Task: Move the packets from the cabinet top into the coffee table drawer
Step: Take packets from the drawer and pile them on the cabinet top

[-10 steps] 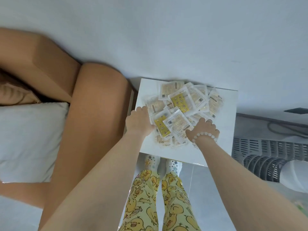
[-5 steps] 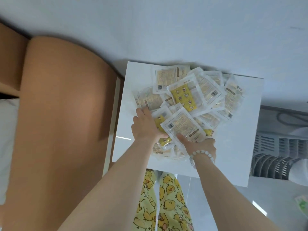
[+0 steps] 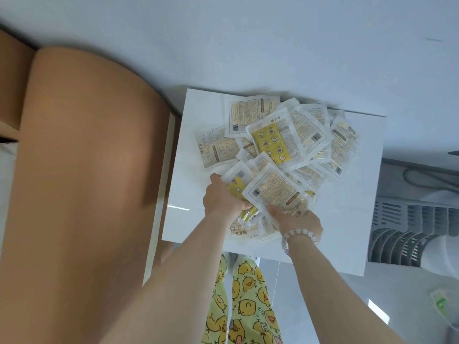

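Both hands' grip pinches packets: left hand & right hand. Squeeze tight, lift slow off surface.

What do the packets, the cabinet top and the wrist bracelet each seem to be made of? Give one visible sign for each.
Packets: thin plastic film, seemingly; translucent and crinkled.
Cabinet top: glossy white, perhaps lacquered board; it shows a reflected glare streak.
Bracelet: smooth round pale beads, stone or glass, uncertain.

Pale blue-white wall behind. Tan rounded headboard at left — slatted grey appliance at right. Glossy grey floor, soft daylight.
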